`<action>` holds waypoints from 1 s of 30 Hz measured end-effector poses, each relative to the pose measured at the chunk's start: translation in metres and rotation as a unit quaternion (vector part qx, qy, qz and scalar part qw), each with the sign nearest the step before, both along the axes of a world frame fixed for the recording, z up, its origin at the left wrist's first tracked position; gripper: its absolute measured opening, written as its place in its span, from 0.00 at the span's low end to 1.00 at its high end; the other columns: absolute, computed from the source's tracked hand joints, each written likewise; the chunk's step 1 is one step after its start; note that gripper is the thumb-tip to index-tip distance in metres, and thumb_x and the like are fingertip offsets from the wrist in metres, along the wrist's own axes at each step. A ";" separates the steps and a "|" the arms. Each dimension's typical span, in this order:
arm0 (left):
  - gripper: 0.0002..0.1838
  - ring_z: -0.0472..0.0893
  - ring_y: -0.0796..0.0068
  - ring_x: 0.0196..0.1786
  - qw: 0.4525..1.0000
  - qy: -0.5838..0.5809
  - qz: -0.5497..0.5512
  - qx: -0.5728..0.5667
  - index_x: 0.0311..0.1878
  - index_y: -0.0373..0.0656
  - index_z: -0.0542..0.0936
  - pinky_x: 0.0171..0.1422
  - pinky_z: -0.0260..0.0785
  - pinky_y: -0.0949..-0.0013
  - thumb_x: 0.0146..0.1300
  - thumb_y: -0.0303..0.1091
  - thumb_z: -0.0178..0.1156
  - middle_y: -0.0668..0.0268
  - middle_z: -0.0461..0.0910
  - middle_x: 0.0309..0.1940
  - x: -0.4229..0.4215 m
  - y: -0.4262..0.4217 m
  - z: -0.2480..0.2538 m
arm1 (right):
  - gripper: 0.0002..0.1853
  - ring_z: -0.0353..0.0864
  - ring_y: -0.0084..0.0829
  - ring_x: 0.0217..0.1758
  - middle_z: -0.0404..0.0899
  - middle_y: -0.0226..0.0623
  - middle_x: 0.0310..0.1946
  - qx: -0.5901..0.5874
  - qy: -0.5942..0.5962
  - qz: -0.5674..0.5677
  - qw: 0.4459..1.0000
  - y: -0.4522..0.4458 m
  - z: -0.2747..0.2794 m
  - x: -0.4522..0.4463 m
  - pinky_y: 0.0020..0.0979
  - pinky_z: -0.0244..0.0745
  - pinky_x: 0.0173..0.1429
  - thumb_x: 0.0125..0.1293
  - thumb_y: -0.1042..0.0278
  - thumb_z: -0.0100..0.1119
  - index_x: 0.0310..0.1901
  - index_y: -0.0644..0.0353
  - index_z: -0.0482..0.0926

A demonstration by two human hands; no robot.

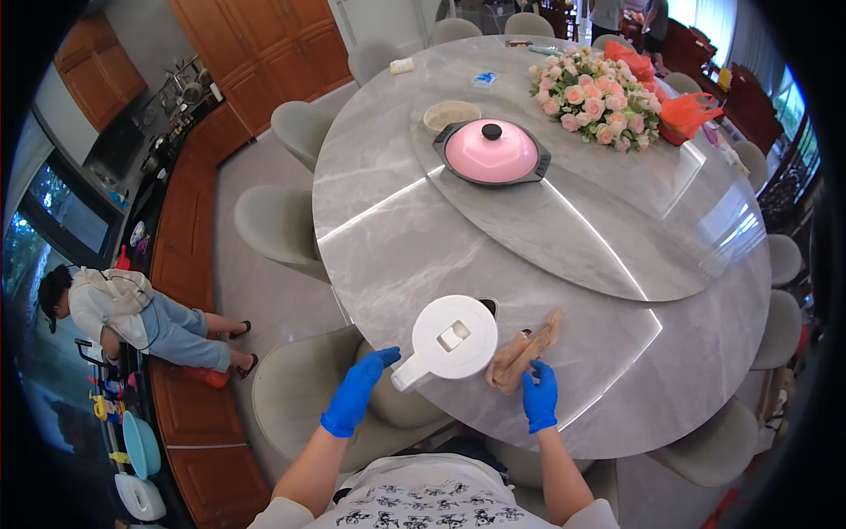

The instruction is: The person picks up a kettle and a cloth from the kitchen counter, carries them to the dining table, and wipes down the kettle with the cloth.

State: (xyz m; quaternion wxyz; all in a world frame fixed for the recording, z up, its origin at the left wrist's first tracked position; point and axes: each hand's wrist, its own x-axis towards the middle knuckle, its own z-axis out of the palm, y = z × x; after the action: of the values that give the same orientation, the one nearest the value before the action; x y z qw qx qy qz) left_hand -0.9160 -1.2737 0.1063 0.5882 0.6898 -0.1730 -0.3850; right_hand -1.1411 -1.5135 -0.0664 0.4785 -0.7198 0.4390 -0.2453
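Note:
Both of my hands wear blue gloves. My left hand (359,393) is at the table's near edge, its fingers stretched toward the handle of a white lidded pitcher (454,339); it holds nothing. A crumpled tan bag or cloth (522,354) lies on the table just right of the pitcher. Beside its lower right end is my right hand (539,395), with fingers slightly bent and apart; whether the fingertips touch it is hard to tell.
On the grey marble table (388,220) stand a pink-lidded pot (492,157), a bowl (451,115), a flower bouquet (595,101) and a red bag (687,115). Chairs surround it. A person (132,309) leans over the counter at left; others stand at the far top.

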 end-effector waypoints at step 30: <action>0.24 0.78 0.77 0.45 0.877 -0.179 -0.328 0.302 0.49 0.36 0.79 0.52 0.71 0.69 0.47 0.30 0.73 0.66 0.82 0.42 0.101 -0.086 -0.005 | 0.28 0.67 0.42 0.58 0.69 0.40 0.57 -0.130 0.058 -0.139 0.980 -0.039 -0.040 0.028 0.42 0.63 0.58 0.49 0.58 0.67 0.54 0.56 0.77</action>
State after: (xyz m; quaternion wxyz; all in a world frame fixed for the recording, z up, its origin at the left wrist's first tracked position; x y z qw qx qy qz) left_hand -0.8151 -1.3594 0.1012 0.1499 0.7948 -0.3672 -0.4593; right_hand -1.1127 -1.5521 -0.1066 0.3161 -0.7208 0.5261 -0.3221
